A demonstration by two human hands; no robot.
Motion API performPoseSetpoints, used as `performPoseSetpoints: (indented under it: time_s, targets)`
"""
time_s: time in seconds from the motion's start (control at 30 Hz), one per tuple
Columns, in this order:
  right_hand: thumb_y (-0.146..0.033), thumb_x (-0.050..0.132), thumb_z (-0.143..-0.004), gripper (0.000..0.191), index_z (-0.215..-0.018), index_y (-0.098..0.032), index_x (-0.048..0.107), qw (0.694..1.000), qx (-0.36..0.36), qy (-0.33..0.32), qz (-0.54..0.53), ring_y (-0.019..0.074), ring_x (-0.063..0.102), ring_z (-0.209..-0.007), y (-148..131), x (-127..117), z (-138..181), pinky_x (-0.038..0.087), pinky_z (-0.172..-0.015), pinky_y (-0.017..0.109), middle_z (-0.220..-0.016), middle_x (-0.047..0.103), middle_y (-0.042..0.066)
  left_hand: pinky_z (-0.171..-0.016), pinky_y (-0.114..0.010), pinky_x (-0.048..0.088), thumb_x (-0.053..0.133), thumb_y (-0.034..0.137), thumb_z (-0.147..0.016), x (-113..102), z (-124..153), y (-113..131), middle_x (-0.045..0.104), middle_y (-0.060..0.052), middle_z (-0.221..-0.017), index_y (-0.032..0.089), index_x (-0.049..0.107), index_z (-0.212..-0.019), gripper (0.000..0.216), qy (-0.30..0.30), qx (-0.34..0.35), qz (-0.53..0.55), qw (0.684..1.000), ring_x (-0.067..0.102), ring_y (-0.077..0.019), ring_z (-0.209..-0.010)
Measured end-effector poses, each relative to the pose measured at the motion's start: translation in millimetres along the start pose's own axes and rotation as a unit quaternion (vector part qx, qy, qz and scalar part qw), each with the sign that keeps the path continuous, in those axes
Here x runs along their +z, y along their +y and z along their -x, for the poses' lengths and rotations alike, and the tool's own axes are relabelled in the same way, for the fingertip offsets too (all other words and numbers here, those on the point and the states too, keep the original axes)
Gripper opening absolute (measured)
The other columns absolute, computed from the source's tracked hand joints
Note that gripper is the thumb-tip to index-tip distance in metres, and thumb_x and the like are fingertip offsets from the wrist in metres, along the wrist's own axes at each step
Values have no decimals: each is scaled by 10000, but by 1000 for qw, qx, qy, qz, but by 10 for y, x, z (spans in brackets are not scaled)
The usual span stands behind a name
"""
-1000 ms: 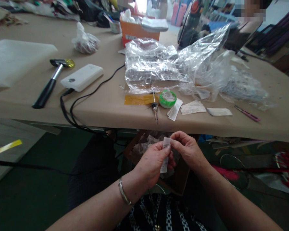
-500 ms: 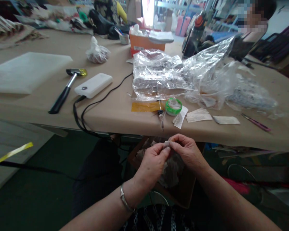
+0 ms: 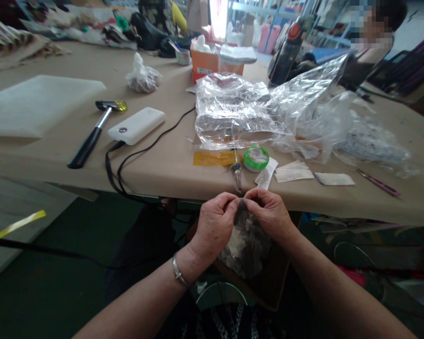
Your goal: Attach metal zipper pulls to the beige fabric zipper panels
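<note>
Before the table edge, my left hand [image 3: 215, 223] and my right hand [image 3: 270, 214] meet fingertip to fingertip, both closed in a pinch. Between them they hold a small pale strip, like a fabric label [image 3: 241, 200], mostly hidden by the fingers. Just beyond the fingertips, the metal tip of a soldering-iron-like tool [image 3: 237, 175] points toward me over the edge. Beside it stand a green-rimmed round container [image 3: 256, 158] and brown tape [image 3: 214, 158]. Several printed white labels [image 3: 294, 171] lie to the right, then thin purple-handled tweezers or snips [image 3: 381, 183].
Clear plastic bags [image 3: 238, 110] cover the middle of the table. To the left lie a white power bank [image 3: 137, 125] with a black cable and a hammer [image 3: 95, 136]. A box of pale scraps [image 3: 247, 249] is below my hands. Another person [image 3: 376, 42] is at the far right.
Both hands have moved slightly up and away from me, closer to the tool's tip. The pale strip showed between the fingers before and is now mostly covered. More scraps show in the box.
</note>
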State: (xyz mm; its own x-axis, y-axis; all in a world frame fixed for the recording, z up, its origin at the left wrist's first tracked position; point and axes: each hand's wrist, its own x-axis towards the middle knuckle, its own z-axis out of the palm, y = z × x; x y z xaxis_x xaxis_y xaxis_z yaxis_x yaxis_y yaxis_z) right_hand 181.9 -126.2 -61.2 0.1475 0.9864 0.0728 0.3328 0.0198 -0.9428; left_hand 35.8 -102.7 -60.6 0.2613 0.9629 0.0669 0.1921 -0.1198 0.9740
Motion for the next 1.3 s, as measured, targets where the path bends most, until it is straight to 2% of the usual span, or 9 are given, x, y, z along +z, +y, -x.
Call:
performPoseSetpoints:
  time_s: [0.4, 0.83, 0.9, 1.0, 1.1, 1.17, 1.2, 1.3]
  targets:
    - [-261, 568, -766, 119, -704, -167, 607, 998, -45, 28, 31, 96, 499, -570, 9, 24, -33, 393, -568, 205, -611, 576, -34, -608, -187, 406, 553, 243, -841, 20, -56, -23, 621, 25, -651, 159, 650, -754, 154, 19, 44, -47, 998, 518, -92, -597]
    - [-263, 584, -795, 128, -723, -163, 622, 996, -62, 44, 38, 99, 523, -585, 64, 33, -57, 417, -582, 201, -622, 586, -29, -607, -175, 403, 542, 251, -846, 43, -110, -43, 600, 28, -638, 153, 645, -740, 178, 32, 45, -56, 997, 500, -87, -602]
    - [-284, 600, -804, 134, -759, -165, 642, 997, -62, 31, 42, 113, 565, -613, 58, 12, -16, 442, -601, 208, -661, 630, -16, -612, -176, 409, 542, 254, -848, 27, -83, -22, 617, 24, -653, 156, 650, -751, 175, 26, 46, -64, 997, 517, -90, -608]
    - [-307, 625, -811, 172, -918, -176, 655, 994, -83, 15, 75, 132, 622, -648, 32, -93, 80, 479, -619, 222, -751, 690, 4, -611, -185, 424, 538, 271, -853, -14, -25, -36, 644, 17, -673, 165, 662, -778, 179, 9, 41, -72, 996, 551, -101, -615]
    - [-283, 590, -848, 122, -891, -190, 657, 966, -162, 44, 198, 135, 627, -660, 11, -281, 127, 489, -636, 234, -765, 692, 15, -675, -206, 462, 548, 284, -846, -54, 12, -143, 697, -10, -763, 173, 693, -839, 183, -2, 32, -82, 996, 618, -130, -695]
    - [-266, 563, -868, 131, -882, -185, 665, 921, -223, 79, 308, 170, 625, -755, 23, -411, 98, 497, -716, 278, -819, 688, 46, -793, -232, 475, 562, 280, -835, -71, 18, -248, 723, -42, -929, 176, 705, -953, 213, 9, 29, -91, 995, 653, -161, -837]
    - [-263, 569, -864, 151, -937, -174, 667, 896, -244, 89, 361, 201, 619, -840, 40, -466, 68, 494, -780, 318, -894, 690, 72, -847, -248, 468, 566, 279, -831, -76, 21, -299, 717, -56, -1005, 175, 698, -1011, 247, 17, 26, -97, 995, 653, -174, -905]
    - [-259, 598, -846, 305, -1127, -144, 626, 832, -271, 83, 476, 278, 552, -1070, 133, -559, -29, 430, -940, 423, -1152, 649, 118, -881, -273, 462, 562, 293, -828, -75, 46, -403, 713, -75, -1032, 162, 696, -1037, 280, 23, 3, -105, 994, 652, -193, -937]
